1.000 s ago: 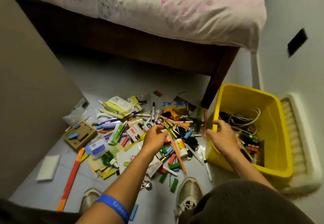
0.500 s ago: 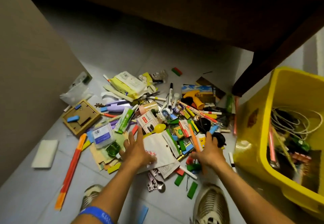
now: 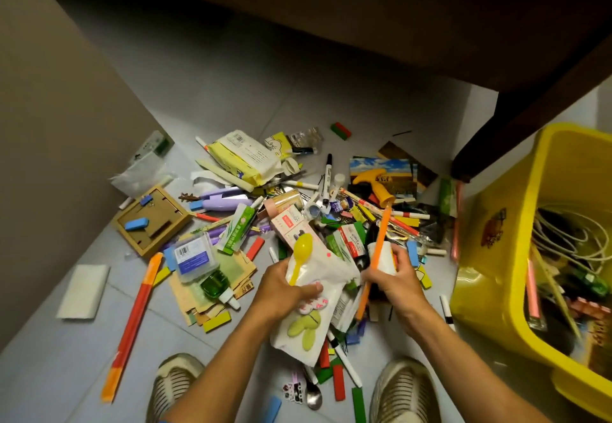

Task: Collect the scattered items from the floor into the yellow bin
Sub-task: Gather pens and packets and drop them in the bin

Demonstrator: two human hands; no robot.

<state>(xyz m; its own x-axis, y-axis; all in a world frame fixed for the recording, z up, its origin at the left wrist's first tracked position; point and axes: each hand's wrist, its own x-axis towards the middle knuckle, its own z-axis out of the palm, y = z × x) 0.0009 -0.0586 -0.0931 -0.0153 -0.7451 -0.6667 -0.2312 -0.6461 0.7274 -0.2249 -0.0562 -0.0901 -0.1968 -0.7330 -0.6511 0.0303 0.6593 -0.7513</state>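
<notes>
A pile of scattered items (image 3: 298, 217) covers the grey floor: pens, coloured blocks, packets, a cardboard box. My left hand (image 3: 281, 290) grips a white plastic packet (image 3: 314, 310) together with a yellow plastic spoon (image 3: 299, 257), lifted above the pile. My right hand (image 3: 395, 282) holds a long orange stick (image 3: 377, 250) and a small white bottle (image 3: 385, 258). The yellow bin (image 3: 490, 290) stands at the right, with white cables and several items inside it.
A dark wooden bed frame (image 3: 364, 25) and its leg (image 3: 496, 131) stand behind the pile. A beige panel (image 3: 49, 124) walls the left side. A long orange-red stick (image 3: 132, 320) and a white pad (image 3: 82, 290) lie at left. My shoes (image 3: 404, 389) are at the bottom.
Both hands have closed on things and lifted them off the pile: the left took the white packet and yellow spoon, the right the orange stick and white bottle. The view moved closer.
</notes>
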